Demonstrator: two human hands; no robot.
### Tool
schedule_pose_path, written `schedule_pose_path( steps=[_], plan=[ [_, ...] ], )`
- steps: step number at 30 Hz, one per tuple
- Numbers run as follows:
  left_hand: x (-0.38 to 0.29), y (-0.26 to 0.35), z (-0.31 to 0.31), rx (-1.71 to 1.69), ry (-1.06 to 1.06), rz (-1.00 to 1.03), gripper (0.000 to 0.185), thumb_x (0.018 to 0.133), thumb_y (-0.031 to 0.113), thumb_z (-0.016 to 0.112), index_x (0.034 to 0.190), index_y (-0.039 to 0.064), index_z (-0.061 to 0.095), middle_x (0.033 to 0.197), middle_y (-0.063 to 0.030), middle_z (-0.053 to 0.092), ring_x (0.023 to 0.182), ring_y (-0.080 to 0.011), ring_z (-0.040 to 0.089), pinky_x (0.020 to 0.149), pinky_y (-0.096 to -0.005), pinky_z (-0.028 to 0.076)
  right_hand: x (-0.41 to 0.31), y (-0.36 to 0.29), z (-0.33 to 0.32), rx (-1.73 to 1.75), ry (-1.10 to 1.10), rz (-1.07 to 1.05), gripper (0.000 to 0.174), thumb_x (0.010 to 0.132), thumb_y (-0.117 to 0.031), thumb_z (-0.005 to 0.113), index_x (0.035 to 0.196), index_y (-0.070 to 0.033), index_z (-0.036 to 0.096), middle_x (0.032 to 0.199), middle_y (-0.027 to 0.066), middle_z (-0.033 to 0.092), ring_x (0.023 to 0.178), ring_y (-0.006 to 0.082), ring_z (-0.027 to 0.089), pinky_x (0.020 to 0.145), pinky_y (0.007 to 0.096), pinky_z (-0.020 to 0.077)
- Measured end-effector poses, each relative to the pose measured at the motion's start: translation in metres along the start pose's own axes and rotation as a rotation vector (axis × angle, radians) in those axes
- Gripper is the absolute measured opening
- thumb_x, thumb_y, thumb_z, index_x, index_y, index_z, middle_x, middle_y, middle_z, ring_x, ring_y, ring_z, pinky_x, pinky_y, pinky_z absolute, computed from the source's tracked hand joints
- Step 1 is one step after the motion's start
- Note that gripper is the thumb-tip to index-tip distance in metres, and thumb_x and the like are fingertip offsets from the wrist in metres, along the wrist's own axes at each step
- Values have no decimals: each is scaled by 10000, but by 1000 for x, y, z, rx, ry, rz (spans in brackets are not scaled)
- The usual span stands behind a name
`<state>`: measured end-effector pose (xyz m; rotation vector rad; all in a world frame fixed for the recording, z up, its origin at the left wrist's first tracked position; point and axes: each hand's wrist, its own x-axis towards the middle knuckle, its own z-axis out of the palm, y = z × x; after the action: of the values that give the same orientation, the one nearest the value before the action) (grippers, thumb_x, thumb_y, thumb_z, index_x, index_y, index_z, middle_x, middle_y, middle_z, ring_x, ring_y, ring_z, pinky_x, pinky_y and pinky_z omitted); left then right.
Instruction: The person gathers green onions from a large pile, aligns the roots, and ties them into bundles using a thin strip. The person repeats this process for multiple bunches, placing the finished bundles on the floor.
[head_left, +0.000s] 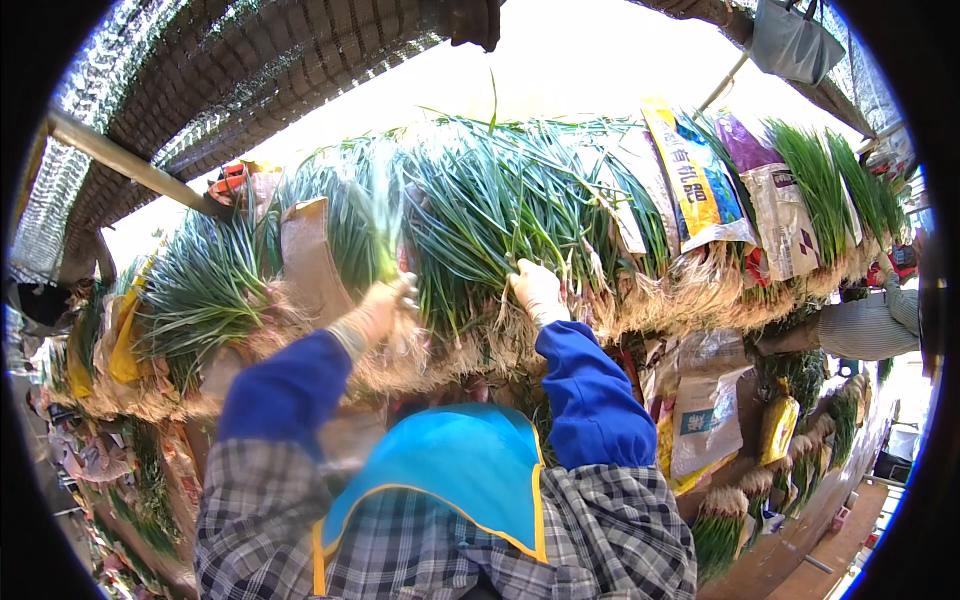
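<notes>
A long heap of green onions (480, 195) lies in front of me, leaves pointing away and pale fringed roots towards me. My left hand (386, 304) grips a small bunch of green onions (384, 247) near its root end; the leaves above it are blurred. Among the stalks to the right, my right hand (538, 289) has its thumb and forefinger closed on green onion stalks, with the fingertips partly hidden. Both hands look pale and gloved, below blue sleeve covers. A brown sheet of sacking (306, 251) stands left of my left hand.
More green onions (206, 289) lie at left. Printed plastic sacks (694, 180) divide the heap at right, where a co-worker's striped sleeve (862, 328) reaches in. A pole (135, 161) slopes overhead beneath dark netting (247, 60). Root-up bundles (724, 517) stand lower right.
</notes>
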<state>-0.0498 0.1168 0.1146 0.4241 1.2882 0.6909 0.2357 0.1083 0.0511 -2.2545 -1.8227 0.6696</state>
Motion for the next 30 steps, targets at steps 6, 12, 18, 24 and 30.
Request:
schedule_pose_path(
  steps=[6, 12, 18, 24, 30],
  plan=[
    [21, -69, 83, 44, 75, 216, 222, 793, 67, 715, 879, 126, 519, 757, 7, 594, 673, -112, 582, 615, -255, 477, -21, 28, -95, 1449, 203, 56, 144, 901, -200, 580, 949, -80, 643, 867, 54, 671, 684, 118, 588, 607, 284, 500],
    [85, -121, 150, 481, 261, 511, 279, 738, 147, 747, 895, 34, 546, 754, -33, 561, 712, -160, 549, 681, -319, 462, -78, 42, -142, 1884, 250, 5, 233, 969, -235, 496, 1054, -55, 616, 818, 27, 642, 647, 74, 555, 587, 229, 514],
    [82, -124, 133, -12, -67, 280, 140, 800, -18, 592, 916, 45, 546, 742, -27, 581, 555, -113, 531, 511, -241, 449, -62, 20, -78, 1550, -198, 341, 224, 956, -241, 520, 997, -41, 612, 595, -82, 435, 469, 29, 325, 419, 181, 281],
    [67, -124, 130, 96, 14, 313, 155, 772, 14, 667, 900, 43, 584, 765, -11, 613, 648, -107, 568, 613, -242, 473, 36, -2, 13, 411, 292, 260, 482, 801, -456, 641, 979, -10, 591, 871, 200, 656, 826, 359, 631, 735, 427, 487],
    [75, -119, 153, 107, 57, 303, 200, 791, 97, 707, 955, 49, 602, 803, -17, 621, 710, -105, 573, 662, -245, 471, 39, 6, 18, 500, 217, 155, 418, 792, -358, 640, 988, 10, 629, 948, 211, 661, 898, 352, 631, 799, 404, 481]
  ],
)
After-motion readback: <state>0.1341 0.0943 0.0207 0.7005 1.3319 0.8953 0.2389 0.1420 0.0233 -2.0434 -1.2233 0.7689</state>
